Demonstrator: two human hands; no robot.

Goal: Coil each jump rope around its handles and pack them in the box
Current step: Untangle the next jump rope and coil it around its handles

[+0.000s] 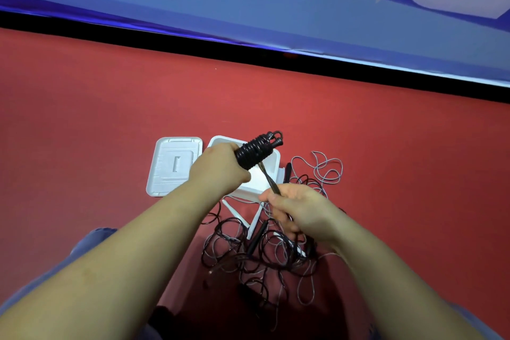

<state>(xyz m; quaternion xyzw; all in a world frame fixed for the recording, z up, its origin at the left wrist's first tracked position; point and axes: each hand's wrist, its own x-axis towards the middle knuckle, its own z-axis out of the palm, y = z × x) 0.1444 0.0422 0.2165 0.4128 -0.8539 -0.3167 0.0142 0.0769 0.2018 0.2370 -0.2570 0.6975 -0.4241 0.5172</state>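
The left hand (220, 167) is curled around the lower ends of a pair of black handles (273, 141), held up above the open white box (271, 163). Black rope (255, 153) is coiled tightly around those handles in neat turns, and the handle tips poke out of the coil toward one o'clock. From the bottom of the coil a free stretch of the same rope runs down toward five o'clock into the right hand (296, 208), which pinches it between thumb and curled fingers; the strand looks taut, though it is blurred.

The box sits on the red floor (82, 119) just behind the hands, its inside mostly hidden by the left hand and the coil. Its white lid (172, 165) lies flat on the floor at nine o'clock from the box, close beside it, inner face up.

At six o'clock from the box, under and around the right hand, lies a loose tangle of ropes (248, 257), black and grey strands crossing each other. A black handle (258, 237) lies in the middle of the tangle, and two white handles (255, 222) angle out from beneath the box's near edge. More grey rope (328, 171) loops on the floor at three o'clock from the box.

A blue banner (248, 16) with white lettering runs along the far side of the floor, at twelve o'clock.
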